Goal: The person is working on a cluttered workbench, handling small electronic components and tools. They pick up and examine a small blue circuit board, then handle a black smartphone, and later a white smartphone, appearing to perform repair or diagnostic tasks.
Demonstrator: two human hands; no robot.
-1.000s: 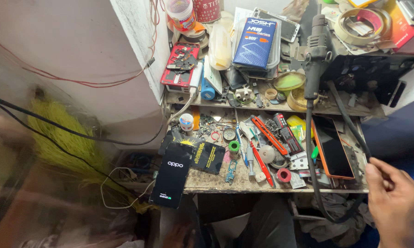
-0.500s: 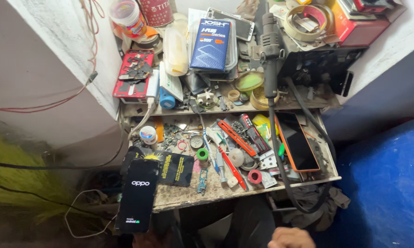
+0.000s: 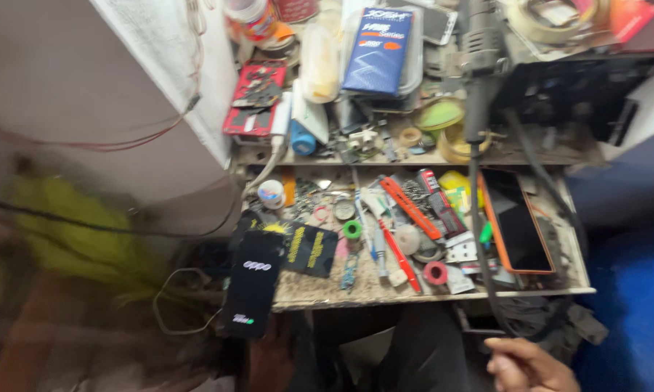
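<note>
Black phone [image 3: 252, 283] lit up, lower than half a second back, hanging off the front left edge of the cluttered surface [image 3: 356, 290]. Left hand [image 3: 272, 356] beneath it, probably gripping its bottom end; too dark and blurred to tell the fingers. Orange-cased phone [image 3: 516, 231] lying untouched at the right. Right hand [image 3: 530, 365] back in view at the bottom, fingers loosely curled, empty.
</note>
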